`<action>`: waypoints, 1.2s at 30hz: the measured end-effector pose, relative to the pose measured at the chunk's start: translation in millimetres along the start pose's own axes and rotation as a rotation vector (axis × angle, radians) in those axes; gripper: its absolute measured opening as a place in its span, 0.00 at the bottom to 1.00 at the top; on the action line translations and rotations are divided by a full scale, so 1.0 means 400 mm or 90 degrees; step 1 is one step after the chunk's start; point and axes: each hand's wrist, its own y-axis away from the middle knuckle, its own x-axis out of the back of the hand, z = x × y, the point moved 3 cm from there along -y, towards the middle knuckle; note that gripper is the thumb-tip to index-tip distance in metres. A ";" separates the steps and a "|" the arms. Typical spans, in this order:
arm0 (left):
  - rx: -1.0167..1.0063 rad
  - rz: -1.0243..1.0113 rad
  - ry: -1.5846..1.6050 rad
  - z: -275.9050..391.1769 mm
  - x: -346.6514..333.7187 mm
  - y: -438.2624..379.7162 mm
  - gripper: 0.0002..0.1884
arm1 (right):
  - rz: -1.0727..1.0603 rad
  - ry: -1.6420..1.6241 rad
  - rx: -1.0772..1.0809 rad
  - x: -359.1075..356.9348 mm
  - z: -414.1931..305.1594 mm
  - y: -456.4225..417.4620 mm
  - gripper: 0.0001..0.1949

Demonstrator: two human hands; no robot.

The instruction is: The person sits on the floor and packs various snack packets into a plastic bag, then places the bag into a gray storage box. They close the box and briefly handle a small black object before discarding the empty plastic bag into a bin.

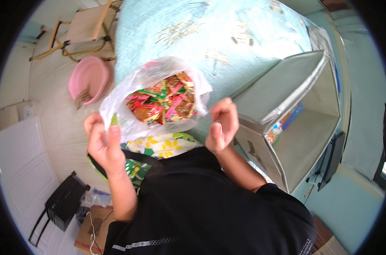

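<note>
A white translucent plastic bag (129, 79) lies wide open on the bed in front of me, filled with small wrapped snack packets (167, 102) in red, green, pink and brown. My left hand (105, 143) pinches the bag's near-left edge between thumb and fingers. At the bag's right side is my right hand (223, 124), its fingers curled and thumb raised; whether it grips the plastic rim cannot be told. Right of that hand, a grey fabric storage box (275, 83) stands with its opening facing right, and a few colourful packages (285, 122) show inside.
A light blue bedspread (180, 19) with bear figures covers the bed. On the floor at left are a pink basin (91, 76) with a cloth, a folding chair (91, 25), a black case (67, 197) and a cardboard box (88, 234). A green-and-yellow patterned cloth (167, 145) lies at my waist.
</note>
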 end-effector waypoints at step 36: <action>-0.257 -0.185 -0.097 0.028 -0.183 0.086 0.35 | -0.448 -0.027 -0.486 -0.162 -0.057 -0.036 0.13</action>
